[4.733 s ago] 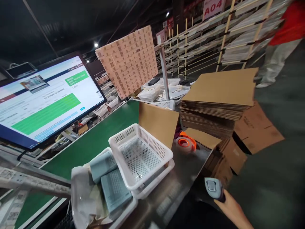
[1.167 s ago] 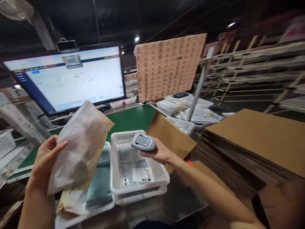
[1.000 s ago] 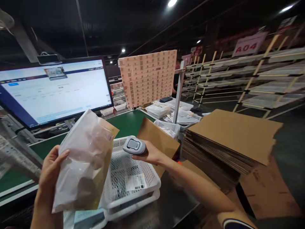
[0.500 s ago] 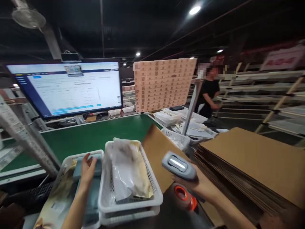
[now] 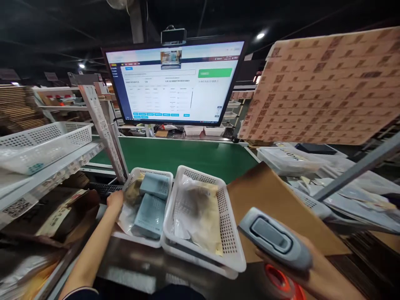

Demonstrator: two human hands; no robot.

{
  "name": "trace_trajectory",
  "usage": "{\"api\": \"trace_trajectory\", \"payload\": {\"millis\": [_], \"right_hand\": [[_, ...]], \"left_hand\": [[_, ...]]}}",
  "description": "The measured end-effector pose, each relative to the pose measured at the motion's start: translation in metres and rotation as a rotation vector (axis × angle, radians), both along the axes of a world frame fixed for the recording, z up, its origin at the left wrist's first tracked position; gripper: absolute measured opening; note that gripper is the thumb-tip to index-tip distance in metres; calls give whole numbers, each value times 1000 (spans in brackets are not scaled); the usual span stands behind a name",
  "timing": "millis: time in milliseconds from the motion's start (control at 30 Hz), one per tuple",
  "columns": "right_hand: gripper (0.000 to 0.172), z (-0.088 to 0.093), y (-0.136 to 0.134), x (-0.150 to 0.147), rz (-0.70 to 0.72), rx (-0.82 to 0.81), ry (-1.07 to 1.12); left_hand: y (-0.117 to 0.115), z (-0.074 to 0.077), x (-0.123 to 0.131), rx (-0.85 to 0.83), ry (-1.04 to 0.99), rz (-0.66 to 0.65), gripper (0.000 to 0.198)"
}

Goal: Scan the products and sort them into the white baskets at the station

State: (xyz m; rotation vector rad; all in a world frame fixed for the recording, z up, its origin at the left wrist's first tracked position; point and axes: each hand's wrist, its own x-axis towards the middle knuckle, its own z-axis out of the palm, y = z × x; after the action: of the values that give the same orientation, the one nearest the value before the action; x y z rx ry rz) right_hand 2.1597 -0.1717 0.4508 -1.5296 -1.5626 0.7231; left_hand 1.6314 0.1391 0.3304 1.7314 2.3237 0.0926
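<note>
My right hand [image 5: 315, 258] is wrapped around a grey barcode scanner [image 5: 271, 235], its head pointing left towards the baskets. My left hand [image 5: 115, 201] is at the left rim of a white basket [image 5: 168, 177], close to a black keyboard [image 5: 104, 188]; its fingers are hidden, so their grip cannot be made out. Inside that basket are two blue-grey boxes [image 5: 148, 214] and plastic-wrapped packets [image 5: 133, 193]. A second white basket [image 5: 233, 233], stacked on another, holds clear and cream plastic bags [image 5: 203, 212].
A monitor [image 5: 175, 89] stands behind a green conveyor belt [image 5: 187, 152]. Brown cardboard [image 5: 290, 208] leans right of the baskets, with an orange-red tape roll [image 5: 278, 277] near the scanner. A shelf with a white bin [image 5: 46, 139] is at left. A metal post [image 5: 359, 168] crosses at right.
The view has swung left. My left hand has moved from over the blue-grey boxes to the basket's left side. A green bar now shows on the monitor. My right hand still holds the scanner.
</note>
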Motion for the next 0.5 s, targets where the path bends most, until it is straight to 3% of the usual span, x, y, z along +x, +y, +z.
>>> {"api": "trace_trajectory", "payload": {"millis": [133, 267, 367, 500], "right_hand": [[30, -3, 9, -17, 87, 19, -23], [33, 2, 17, -43, 201, -64, 56], [43, 8, 34, -71, 300, -122, 166], [52, 15, 69, -111, 359, -124, 286]], "left_hand": [[1, 13, -2, -21, -145, 0, 28], [1, 39, 8, -78, -494, -72, 17], [-1, 70, 25, 6, -680, -166, 24], [-17, 124, 49, 173, -866, -277, 41]]}}
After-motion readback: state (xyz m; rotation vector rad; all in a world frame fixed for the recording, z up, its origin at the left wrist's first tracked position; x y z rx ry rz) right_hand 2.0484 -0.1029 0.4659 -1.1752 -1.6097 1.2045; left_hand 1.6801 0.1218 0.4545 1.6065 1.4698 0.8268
